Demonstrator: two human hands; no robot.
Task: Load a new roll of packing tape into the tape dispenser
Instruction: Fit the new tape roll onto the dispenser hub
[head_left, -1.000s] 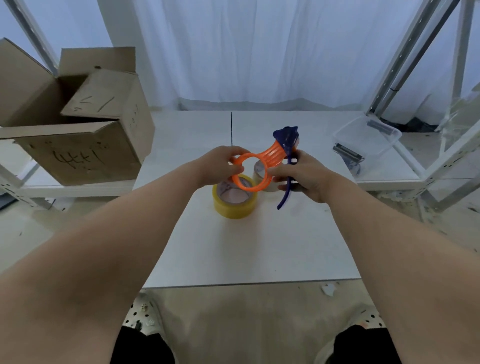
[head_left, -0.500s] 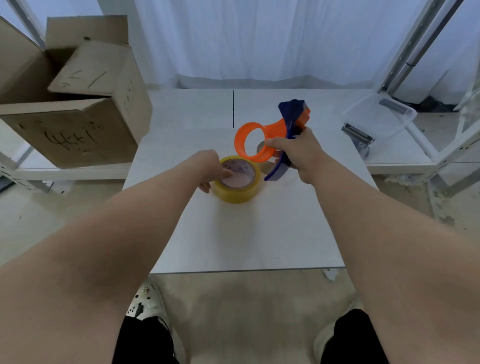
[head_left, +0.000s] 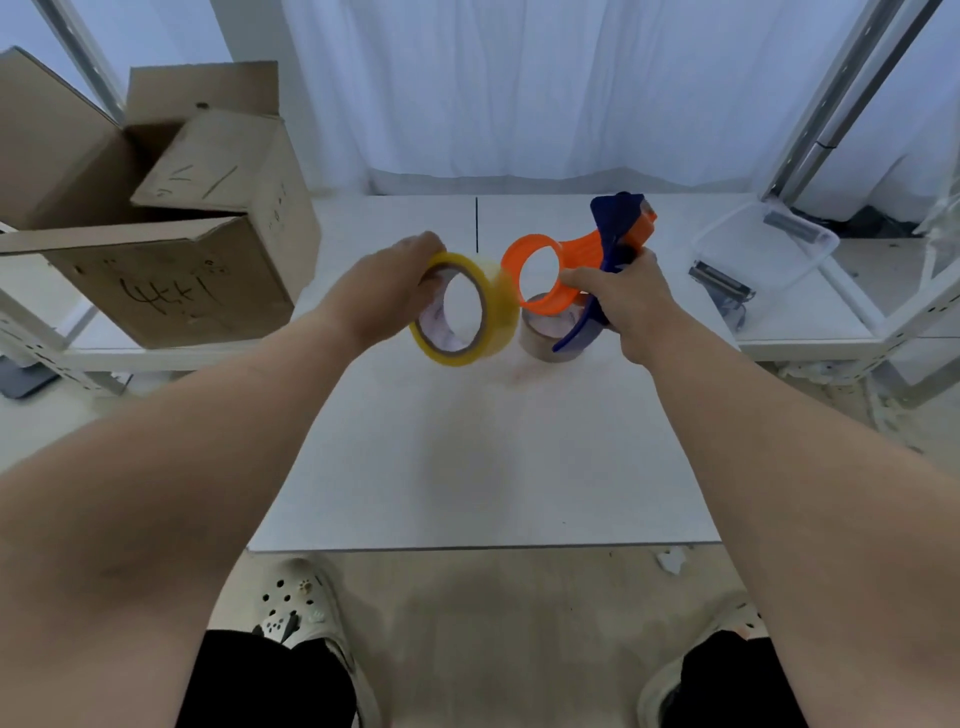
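Note:
My left hand (head_left: 387, 288) holds a yellow roll of packing tape (head_left: 493, 312) in the air, tilted on edge with its open core facing me. My right hand (head_left: 621, 296) grips the tape dispenser (head_left: 571, 260) by its dark blue handle; its orange ring points left and almost touches the yellow roll. A second, brownish tape roll (head_left: 543, 335) stands on the white table (head_left: 478, 457), partly hidden behind the dispenser's ring and handle.
An open cardboard box (head_left: 171, 249) sits on a low shelf at the left. A clear plastic bin (head_left: 763, 249) with a metal part beside it lies at the right, next to metal rack posts. White curtain hangs behind the table.
My left hand let go of the orange ring, went down to the yellow roll on the table and lifted it up beside the ring. My right hand kept hold of the dispenser.

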